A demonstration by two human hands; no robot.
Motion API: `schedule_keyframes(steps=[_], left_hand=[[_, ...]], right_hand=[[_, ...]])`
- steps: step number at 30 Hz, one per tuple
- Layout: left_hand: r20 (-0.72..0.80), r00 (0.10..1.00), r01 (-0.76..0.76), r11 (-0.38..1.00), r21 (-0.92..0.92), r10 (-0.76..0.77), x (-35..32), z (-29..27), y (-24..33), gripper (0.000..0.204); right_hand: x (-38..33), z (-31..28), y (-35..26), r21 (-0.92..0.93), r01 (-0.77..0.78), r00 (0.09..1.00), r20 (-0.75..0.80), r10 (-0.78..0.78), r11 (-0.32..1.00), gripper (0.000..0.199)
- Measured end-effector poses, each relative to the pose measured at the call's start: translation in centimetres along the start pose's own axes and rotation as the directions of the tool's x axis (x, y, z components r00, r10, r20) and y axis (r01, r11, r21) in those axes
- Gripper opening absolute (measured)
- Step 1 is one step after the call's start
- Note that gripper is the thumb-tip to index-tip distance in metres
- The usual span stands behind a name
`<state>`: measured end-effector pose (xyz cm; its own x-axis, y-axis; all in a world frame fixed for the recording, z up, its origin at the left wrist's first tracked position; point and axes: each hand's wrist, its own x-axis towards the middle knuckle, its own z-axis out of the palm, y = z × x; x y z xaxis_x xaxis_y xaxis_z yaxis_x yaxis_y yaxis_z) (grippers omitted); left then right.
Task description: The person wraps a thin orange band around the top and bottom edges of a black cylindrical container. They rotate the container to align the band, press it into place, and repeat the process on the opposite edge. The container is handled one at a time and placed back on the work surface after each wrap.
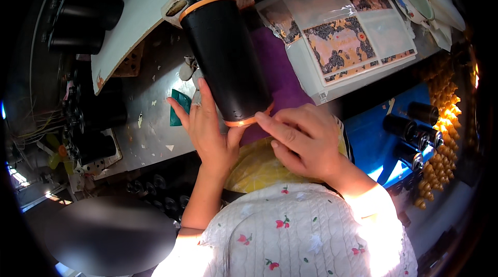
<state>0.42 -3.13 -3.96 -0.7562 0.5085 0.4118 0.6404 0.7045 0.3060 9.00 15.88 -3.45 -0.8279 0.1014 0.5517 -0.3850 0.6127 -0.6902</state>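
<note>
black cylindrical bottle with orange bands (226,53) is being held tilted over a purple cloth (282,77) on the grey metal worktable (150,116). its lower end is being cupped by the left hand (210,131), fingers spread, and pressed at the orange rim by the right hand (303,139), fingers together. patterned printed sheets (342,43) are lying just beyond.

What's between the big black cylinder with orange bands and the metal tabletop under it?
In the head view, a purple cloth lies between the black cylinder with orange bands and the metal tabletop; both hands grip the cylinder's near end.
</note>
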Motion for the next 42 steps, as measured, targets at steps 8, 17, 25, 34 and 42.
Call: schedule_keyframes(steps=[8, 17, 25, 34, 42], left_hand=[[-0.072, 0.997, -0.01, 0.998, -0.069, 0.005, -0.4, 1.2, -0.7, 0.098], [-0.046, 0.999, -0.017, 0.981, -0.194, 0.008, -1.0, 1.7, -1.6, 0.086], [0.116, 0.985, 0.151, 0.952, -0.265, -0.124, -5.1, 0.6, 0.3, 0.095], [0.167, 0.981, 0.139, 0.961, -0.24, -0.1, -6.8, 0.9, 1.6, 0.12], [0.209, 0.975, 0.1, 0.99, -0.1, -0.078, -6.4, 0.3, 2.6, 0.119]], right_hand=[[-1.0, 1.1, -0.4, -0.101, -0.02, 1.0, 0.002, 0.02, 0.995, 0.056], [-1.6, 1.0, 0.4, -0.048, -0.099, 0.994, -0.057, 0.096, 0.994, 0.06], [-1.4, 1.0, 0.3, -0.095, -0.055, 0.998, -0.021, 0.053, 0.994, 0.062], [-1.4, 0.8, 0.2, -0.106, -0.043, 0.999, 0.025, 0.045, 0.994, 0.06], [-1.3, 0.7, 0.2, -0.111, -0.04, 0.999, 0.029, 0.043, 0.993, 0.057]])
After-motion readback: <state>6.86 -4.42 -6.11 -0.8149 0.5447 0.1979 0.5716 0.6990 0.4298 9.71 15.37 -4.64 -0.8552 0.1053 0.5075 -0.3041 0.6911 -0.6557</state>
